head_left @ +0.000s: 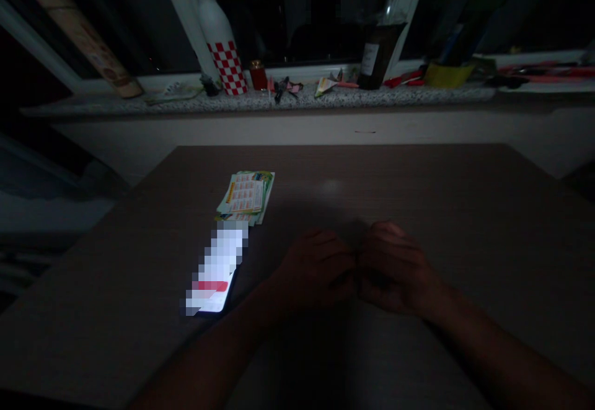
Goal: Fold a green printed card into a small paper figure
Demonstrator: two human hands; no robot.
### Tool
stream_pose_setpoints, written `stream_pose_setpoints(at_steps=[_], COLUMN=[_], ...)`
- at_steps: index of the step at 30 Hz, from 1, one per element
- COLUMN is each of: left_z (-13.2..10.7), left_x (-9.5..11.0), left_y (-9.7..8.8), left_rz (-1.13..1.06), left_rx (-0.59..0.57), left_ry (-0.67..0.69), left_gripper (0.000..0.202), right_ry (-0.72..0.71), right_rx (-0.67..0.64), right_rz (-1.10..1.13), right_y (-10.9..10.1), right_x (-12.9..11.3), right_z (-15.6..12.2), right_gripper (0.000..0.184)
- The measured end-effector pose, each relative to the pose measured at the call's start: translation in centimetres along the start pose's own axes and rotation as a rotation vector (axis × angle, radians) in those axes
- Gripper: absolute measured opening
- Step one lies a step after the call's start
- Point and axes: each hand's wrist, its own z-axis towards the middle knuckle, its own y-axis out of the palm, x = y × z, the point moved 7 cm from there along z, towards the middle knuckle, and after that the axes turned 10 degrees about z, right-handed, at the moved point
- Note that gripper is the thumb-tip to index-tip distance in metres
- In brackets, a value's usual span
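The scene is very dark. My left hand and my right hand rest together on the brown table, knuckles touching at the middle. Both have their fingers curled inward, and whether anything is in them is hidden by the dark. A lit phone lies screen up just left of my left hand. A small stack of printed paper sheets lies on the table beyond the phone.
A stone window sill runs along the back. On it stand a white bottle with red checks, a small red jar, a dark bottle, a leaning tan tube and scattered paper scraps and pens.
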Motion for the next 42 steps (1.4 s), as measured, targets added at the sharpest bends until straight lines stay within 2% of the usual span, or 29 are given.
stream_pose_setpoints(at_steps=[4,8,14,17,24,30,34,38,42], left_z=[-0.1,-0.5,-0.8,-0.9,-1.1,-1.3,-1.3,-1.4,-1.7], left_x=[-0.7,-1.8,-1.8,-1.8,-2.3,-3.2,-3.2,-2.7,-2.5], left_y=[-0.9,-1.6,-1.6,-1.7,-0.4,1.6,1.7,1.7,2.4], left_rz=[-0.035,-0.077,-0.084,-0.069,0.067,0.204,0.216,0.182,0.144], left_rx=[0.017,0.041,0.064,0.045,-0.129,-0.372,-0.436,-0.482,-0.531], left_ry=[-0.027,-0.134,-0.155,-0.15,-0.134,-0.151,-0.195,-0.222,-0.248], left_gripper=[0.006,0.004,0.008,0.011,0.016,0.017,0.023,0.017,0.032], right_ry=[0.015,0.037,0.082,0.047,0.022,0.116,0.176,0.243,0.272], right_rx=[0.035,0.088,0.06,0.032,-0.019,-0.214,-0.235,-0.22,-0.249], right_rz=[0.014,0.036,0.065,0.063,-0.032,-0.088,-0.045,-0.043,0.004], right_y=[-1.3,-2.7,-1.6,-1.0,-0.9,0.9,0.7,0.1,0.5], right_x=[0.5,1.1,1.8,1.9,2.0,2.8,3.7,4.7,5.2], right_z=[0.0,0.0,-0.3,-0.6,-0.8,-1.0,-1.4,-1.6,-1.7], right_gripper=[0.012,0.017,0.028,0.022,0.008,0.005,0.019,0.026,0.039])
